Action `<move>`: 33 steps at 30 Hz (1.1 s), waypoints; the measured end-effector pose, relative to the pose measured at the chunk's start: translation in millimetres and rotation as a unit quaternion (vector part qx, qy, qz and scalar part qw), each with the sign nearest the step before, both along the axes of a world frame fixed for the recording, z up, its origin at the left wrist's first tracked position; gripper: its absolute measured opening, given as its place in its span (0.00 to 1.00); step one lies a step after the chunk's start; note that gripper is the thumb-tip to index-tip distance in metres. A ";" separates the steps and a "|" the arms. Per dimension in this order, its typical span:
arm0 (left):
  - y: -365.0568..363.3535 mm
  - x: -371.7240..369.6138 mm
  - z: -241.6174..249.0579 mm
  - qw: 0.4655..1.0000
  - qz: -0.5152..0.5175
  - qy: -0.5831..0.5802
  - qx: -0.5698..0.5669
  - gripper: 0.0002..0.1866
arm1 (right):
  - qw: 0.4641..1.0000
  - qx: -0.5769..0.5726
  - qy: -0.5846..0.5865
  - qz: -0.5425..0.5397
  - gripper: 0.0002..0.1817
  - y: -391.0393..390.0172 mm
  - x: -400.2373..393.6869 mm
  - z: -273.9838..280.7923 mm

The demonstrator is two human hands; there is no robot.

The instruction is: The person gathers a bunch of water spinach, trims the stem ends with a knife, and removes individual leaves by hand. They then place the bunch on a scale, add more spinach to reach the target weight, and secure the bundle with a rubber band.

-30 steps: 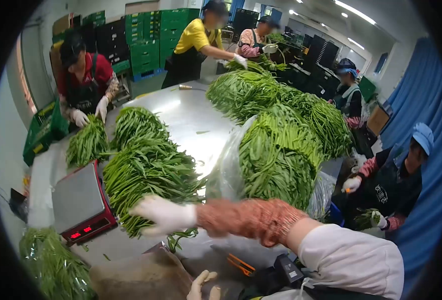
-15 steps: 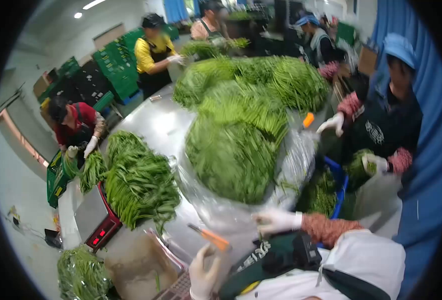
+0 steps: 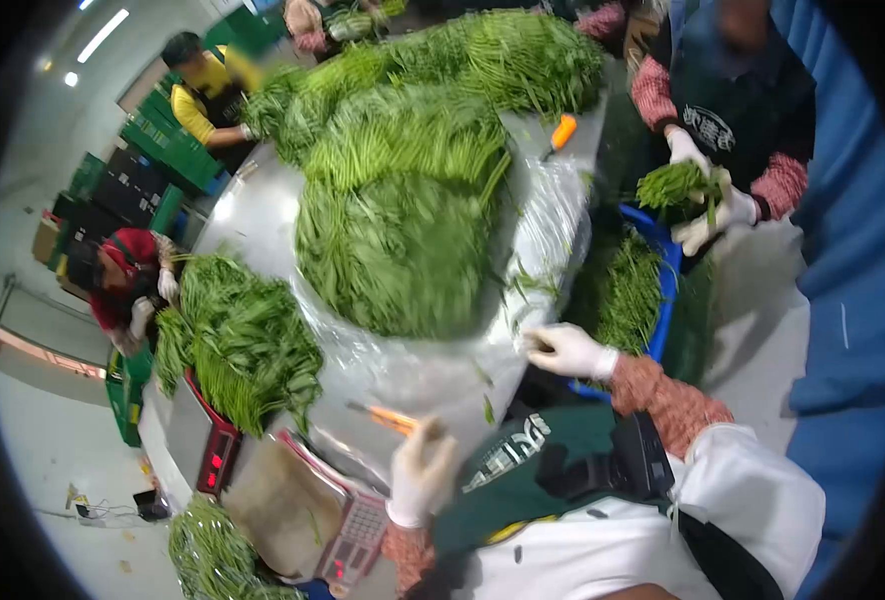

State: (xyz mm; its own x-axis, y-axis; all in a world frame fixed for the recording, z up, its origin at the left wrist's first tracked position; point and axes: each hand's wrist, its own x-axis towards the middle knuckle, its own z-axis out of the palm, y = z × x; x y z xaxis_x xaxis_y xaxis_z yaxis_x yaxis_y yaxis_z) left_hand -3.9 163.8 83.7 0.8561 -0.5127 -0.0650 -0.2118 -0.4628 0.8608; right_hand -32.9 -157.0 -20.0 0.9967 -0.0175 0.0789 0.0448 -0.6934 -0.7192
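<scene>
My left hand (image 3: 425, 472), in a white glove, is low in the centre with bent fingers apart. Its fingertips are at the butt of an orange-handled knife (image 3: 393, 418), which appears to lie on the metal table. My right hand (image 3: 569, 352), also gloved, reaches over the table edge beside a blue-rimmed tub (image 3: 667, 300), thumb and fingers apart, nothing seen in it. Ahead of both hands, a large heap of leafy green vegetables (image 3: 398, 235) rests on clear plastic sheeting (image 3: 548, 235). Loose leaf scraps lie on the sheeting.
A second pile of greens (image 3: 248, 335) lies by a red scale (image 3: 218, 460). Another scale with a keypad (image 3: 358, 530) is near my left hand, beside bagged greens (image 3: 208, 550). A second orange-handled knife (image 3: 563, 132) lies farther back. Co-workers surround the table; one holds greens (image 3: 675, 185).
The view has shifted, so the heap appears higher and farther left. My left hand has come up closer to the knife handle. The co-worker at right has brought both hands together around greens.
</scene>
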 end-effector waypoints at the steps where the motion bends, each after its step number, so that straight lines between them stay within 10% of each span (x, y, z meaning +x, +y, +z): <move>1: -9.5 -0.6 12.1 0.999 0.010 0.029 0.009 0.22 | 0.999 0.029 -0.018 -0.019 0.19 0.5 -0.1 4.3; 24: -22.1 18.4 11.2 0.998 0.018 0.042 0.031 0.23 | 0.998 0.045 -0.016 0.027 0.25 -6.5 69.5 -6.6; 33: -26.3 75.1 27.9 0.999 0.003 0.030 0.025 0.24 | 0.975 0.213 -0.011 -0.058 0.22 -8.5 124.0 30.5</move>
